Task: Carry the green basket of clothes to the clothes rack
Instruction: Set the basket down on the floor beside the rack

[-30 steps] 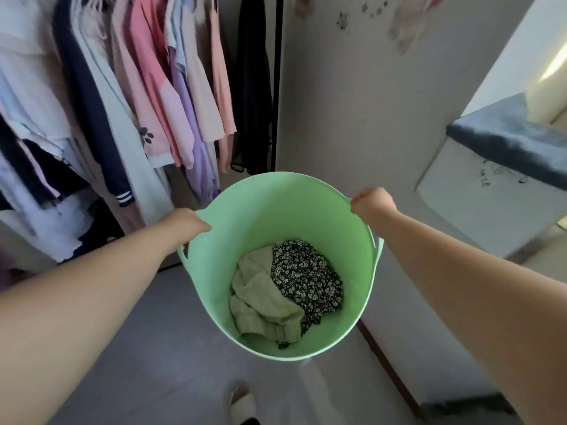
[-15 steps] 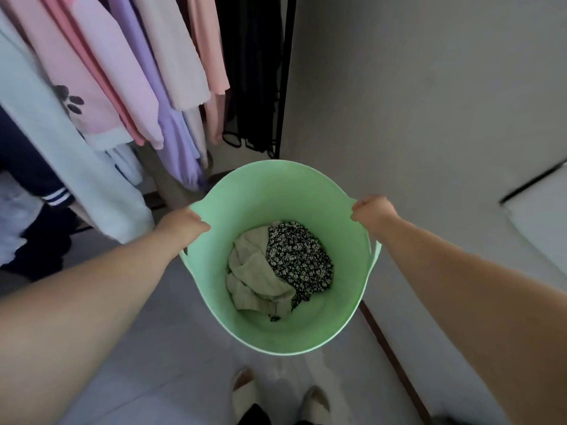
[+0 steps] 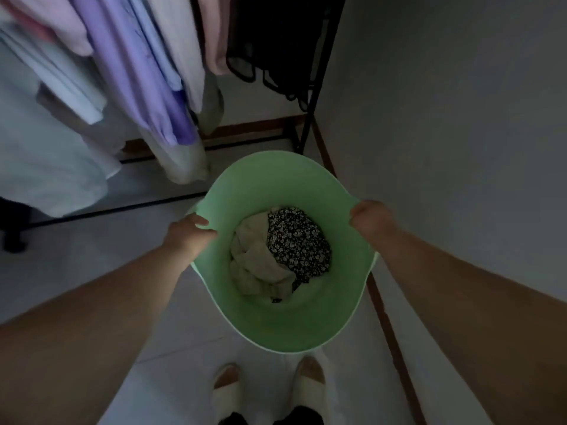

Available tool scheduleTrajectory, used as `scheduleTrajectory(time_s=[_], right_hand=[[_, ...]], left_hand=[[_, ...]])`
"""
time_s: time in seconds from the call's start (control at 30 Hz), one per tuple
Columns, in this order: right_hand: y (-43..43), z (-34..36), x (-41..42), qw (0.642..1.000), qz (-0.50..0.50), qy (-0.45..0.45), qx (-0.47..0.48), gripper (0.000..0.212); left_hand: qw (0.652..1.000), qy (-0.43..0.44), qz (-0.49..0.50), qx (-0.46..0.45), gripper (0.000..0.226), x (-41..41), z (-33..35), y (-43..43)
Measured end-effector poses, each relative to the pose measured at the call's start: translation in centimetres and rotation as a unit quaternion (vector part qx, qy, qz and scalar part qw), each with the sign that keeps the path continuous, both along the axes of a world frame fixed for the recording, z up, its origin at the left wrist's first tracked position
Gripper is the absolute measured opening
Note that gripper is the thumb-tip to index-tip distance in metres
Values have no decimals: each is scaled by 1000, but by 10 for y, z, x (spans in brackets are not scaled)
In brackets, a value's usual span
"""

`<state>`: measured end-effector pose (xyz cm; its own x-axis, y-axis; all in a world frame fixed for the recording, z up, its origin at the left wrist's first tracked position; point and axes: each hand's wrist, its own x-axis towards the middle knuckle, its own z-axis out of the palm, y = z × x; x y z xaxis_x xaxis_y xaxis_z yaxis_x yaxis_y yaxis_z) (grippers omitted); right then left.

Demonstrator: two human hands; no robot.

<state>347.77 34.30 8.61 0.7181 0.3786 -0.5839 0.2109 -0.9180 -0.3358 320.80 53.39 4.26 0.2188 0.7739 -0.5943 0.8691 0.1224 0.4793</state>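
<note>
The green basket hangs in front of me, above the floor. My left hand grips its left rim and my right hand grips its right rim. Inside lie a pale beige garment and a black floral garment. The clothes rack, a black metal frame, stands just beyond the basket with purple, pink, pale blue and black clothes hanging from it.
A pale wall runs close along the right, with a brown skirting board at its foot. The rack's low black bar crosses the tiled floor at the left. My feet in pale slippers stand below the basket.
The view has tilted down and moved nearer the rack's base. The basket has gone lower, and the picture has turned darker. Both hands keep their hold on the rim.
</note>
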Motion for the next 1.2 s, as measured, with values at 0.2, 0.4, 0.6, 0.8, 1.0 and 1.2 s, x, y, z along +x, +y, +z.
scheduleTrajectory(time_s=[0.2, 0.4, 0.6, 0.8, 1.0, 1.2], right_hand=[[18, -99, 23, 1000, 5, 8, -2, 34], [26, -162, 36, 1000, 23, -11, -3, 46], [23, -206, 46, 998, 24, 27, -60, 65], [7, -216, 46, 989, 96, -58, -99, 80], [-17, -213, -55, 968, 243, 53, 12, 75], [-47, -238, -137, 849, 474, 184, -144, 58]], left_hand=[[999, 40, 4, -14, 53, 13, -89, 6], [999, 36, 13, -31, 58, 19, -151, 10], [998, 28, 33, -41, 83, 5, -192, -3], [991, -20, 134, -14, 102, -2, -196, -16], [925, -15, 314, -212, 66, 4, -203, -57], [888, -92, 350, -284, 47, 17, -215, -78]])
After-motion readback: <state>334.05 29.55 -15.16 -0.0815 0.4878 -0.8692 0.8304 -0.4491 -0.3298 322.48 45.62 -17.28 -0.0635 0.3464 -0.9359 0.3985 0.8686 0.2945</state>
